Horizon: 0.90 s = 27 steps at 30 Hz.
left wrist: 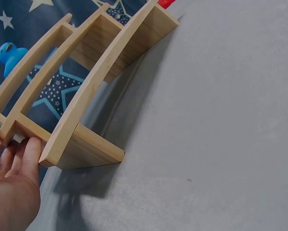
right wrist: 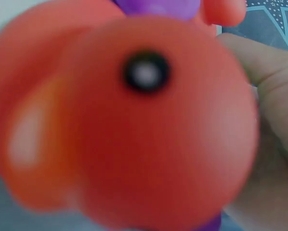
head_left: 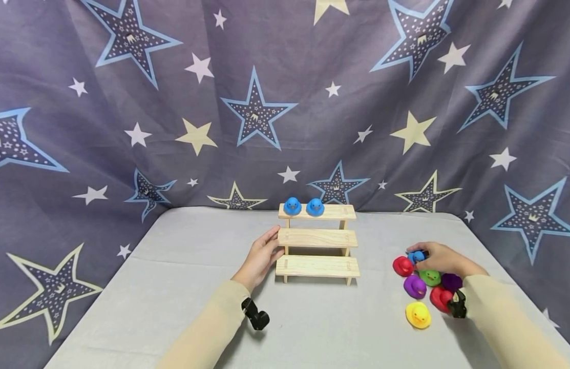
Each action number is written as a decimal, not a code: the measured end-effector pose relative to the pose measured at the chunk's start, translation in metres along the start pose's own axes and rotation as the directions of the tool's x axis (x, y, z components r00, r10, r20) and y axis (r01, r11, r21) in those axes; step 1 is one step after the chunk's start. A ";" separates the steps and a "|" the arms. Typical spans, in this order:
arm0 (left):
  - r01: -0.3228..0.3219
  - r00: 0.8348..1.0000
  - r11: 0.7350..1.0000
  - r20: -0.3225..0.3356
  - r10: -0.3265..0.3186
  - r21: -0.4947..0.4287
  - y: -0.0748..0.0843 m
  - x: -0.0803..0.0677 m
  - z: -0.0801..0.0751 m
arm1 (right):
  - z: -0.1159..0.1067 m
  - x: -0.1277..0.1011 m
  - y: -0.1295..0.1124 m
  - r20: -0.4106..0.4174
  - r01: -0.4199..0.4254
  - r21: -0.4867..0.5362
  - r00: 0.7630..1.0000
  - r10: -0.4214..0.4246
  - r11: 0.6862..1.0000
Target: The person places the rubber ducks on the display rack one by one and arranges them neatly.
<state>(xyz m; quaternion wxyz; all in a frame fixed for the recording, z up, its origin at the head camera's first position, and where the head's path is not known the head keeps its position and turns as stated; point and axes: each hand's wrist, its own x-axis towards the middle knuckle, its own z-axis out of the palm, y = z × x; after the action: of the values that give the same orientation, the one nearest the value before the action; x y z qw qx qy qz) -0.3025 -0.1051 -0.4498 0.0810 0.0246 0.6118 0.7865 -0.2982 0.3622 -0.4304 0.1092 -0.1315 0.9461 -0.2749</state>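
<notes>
Head view shows the right hand (head_left: 443,260) pinching a blue duck (head_left: 416,255). From it, the wooden stepped shelf (head_left: 317,238) lies toward ten o'clock, its boards running left-right. The left hand (head_left: 261,256), fingers straight, steadies its left end.

The head view looks forward and down from above the worktop (head_left: 312,328), taking in the stepped rack (head_left: 317,238) at centre and the ducks at right. The left wrist view sits low and close beside the same rack (left wrist: 86,96), looking along its end, with the worktop (left wrist: 221,144) shared. The right wrist view is pressed so near a red duck (right wrist: 129,120) that it blurs; this duck (head_left: 440,298) shows small in the head view.
</notes>
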 end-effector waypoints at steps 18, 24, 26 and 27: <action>-0.006 1.000 1.000 -0.005 0.006 0.000 -0.002 -0.001 0.001 | 0.005 0.005 0.006 -0.029 0.034 0.004 0.999 -0.034 0.999; -0.010 1.000 1.000 -0.004 0.010 0.002 -0.003 -0.002 0.000 | 0.004 0.004 0.004 -0.028 0.021 -0.012 0.999 -0.021 1.000; -0.011 1.000 1.000 -0.004 0.011 0.003 -0.003 -0.002 0.000 | 0.004 0.004 0.003 -0.030 0.020 -0.022 0.999 -0.020 1.000; -0.011 1.000 1.000 -0.005 0.011 0.004 -0.003 -0.002 0.000 | 0.004 0.004 0.003 -0.029 0.020 -0.026 0.999 -0.020 0.999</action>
<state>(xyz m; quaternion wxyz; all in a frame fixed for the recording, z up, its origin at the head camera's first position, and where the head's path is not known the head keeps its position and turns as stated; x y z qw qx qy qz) -0.3002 -0.1043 -0.4528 0.0748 0.0263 0.6134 0.7858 -0.3017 0.3614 -0.4358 0.0909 -0.1382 0.9497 -0.2660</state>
